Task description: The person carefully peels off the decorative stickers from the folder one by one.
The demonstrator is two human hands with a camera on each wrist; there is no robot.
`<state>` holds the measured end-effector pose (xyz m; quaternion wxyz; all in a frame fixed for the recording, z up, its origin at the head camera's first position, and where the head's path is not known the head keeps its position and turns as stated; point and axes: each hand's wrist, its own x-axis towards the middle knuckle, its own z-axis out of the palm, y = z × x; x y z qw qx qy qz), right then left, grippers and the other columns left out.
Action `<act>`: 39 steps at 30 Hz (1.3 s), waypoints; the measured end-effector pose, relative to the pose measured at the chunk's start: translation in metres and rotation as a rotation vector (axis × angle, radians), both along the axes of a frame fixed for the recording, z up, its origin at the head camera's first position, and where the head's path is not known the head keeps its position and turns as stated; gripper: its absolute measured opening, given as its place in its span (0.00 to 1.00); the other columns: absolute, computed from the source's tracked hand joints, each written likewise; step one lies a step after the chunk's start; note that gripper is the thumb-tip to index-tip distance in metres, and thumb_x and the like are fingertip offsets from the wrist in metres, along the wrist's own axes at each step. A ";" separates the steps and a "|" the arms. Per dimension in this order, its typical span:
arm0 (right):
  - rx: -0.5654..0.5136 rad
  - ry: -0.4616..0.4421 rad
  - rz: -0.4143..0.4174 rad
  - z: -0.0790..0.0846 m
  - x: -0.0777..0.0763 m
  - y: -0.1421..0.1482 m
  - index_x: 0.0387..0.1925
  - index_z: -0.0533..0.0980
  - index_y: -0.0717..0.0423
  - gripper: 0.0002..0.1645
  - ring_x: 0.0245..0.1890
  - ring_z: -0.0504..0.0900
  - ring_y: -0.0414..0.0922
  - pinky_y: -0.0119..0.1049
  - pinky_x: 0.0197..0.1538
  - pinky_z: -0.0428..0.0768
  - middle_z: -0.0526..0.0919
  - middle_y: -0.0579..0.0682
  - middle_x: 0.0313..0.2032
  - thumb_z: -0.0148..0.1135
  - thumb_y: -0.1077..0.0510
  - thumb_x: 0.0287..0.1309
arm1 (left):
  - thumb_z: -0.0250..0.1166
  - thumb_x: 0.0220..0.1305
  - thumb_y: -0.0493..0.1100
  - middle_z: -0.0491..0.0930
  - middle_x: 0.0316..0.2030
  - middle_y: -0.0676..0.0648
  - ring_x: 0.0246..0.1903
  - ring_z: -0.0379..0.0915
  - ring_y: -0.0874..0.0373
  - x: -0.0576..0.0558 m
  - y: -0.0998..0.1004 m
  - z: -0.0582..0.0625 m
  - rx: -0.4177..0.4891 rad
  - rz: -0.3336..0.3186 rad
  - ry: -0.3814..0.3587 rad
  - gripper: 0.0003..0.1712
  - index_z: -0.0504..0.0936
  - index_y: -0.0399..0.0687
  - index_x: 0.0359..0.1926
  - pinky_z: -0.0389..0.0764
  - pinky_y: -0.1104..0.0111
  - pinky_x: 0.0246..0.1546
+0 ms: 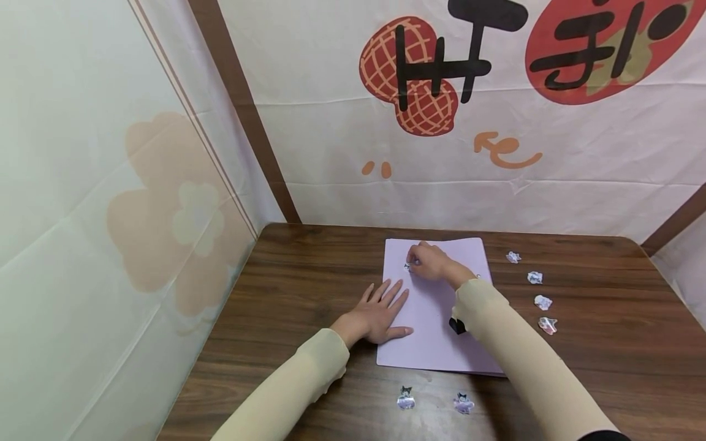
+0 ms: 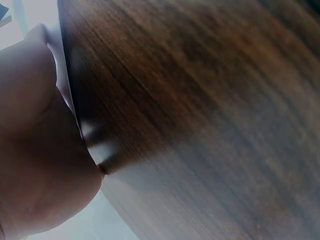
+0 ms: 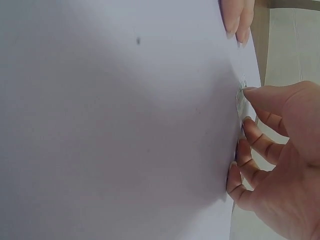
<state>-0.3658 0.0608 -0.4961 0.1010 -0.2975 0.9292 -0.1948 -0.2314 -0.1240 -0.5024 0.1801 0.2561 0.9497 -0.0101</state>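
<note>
A pale purple paper sheet [image 1: 432, 343] lies on the dark wood table. My left hand [image 1: 379, 313] rests flat on its left edge with the fingers spread; in the left wrist view only a blurred part of that hand [image 2: 42, 150] shows. Near the sheet's upper left, my right hand [image 1: 430, 261] pinches a small shiny sticker [image 1: 407, 267] against the paper. The right wrist view has the thumb on this sticker [image 3: 241, 102], with the other fingers curled beside it. How the index fingertip lies is hidden.
Several cartoon stickers, such as a pinkish one [image 1: 548, 325], form a column right of the sheet. Two more, a left one [image 1: 406, 398] and a right one [image 1: 464, 403], lie in front. Below the right sleeve shows a black object [image 1: 457, 325]. A printed cloth [image 1: 331, 122] hangs behind.
</note>
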 end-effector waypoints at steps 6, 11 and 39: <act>-0.021 0.000 0.021 0.002 0.001 0.000 0.49 0.79 0.60 0.14 0.44 0.79 0.53 0.51 0.49 0.78 0.79 0.58 0.44 0.64 0.62 0.63 | 0.41 0.73 0.76 0.30 0.83 0.50 0.81 0.26 0.49 0.000 0.000 0.000 0.000 -0.001 -0.001 0.50 0.40 0.56 0.83 0.39 0.46 0.78; -0.005 0.011 0.062 0.002 0.001 0.000 0.54 0.79 0.55 0.17 0.43 0.81 0.54 0.51 0.46 0.80 0.79 0.59 0.45 0.65 0.62 0.63 | 0.41 0.73 0.76 0.31 0.83 0.50 0.81 0.26 0.49 0.001 0.001 -0.001 0.006 0.002 -0.007 0.50 0.41 0.56 0.83 0.39 0.47 0.78; -0.010 0.033 0.064 0.002 0.000 0.000 0.51 0.78 0.55 0.14 0.38 0.79 0.51 0.48 0.42 0.78 0.78 0.56 0.40 0.66 0.62 0.63 | 0.40 0.74 0.75 0.28 0.83 0.50 0.81 0.23 0.49 -0.001 0.000 -0.004 -0.005 0.006 -0.018 0.50 0.38 0.56 0.83 0.36 0.46 0.78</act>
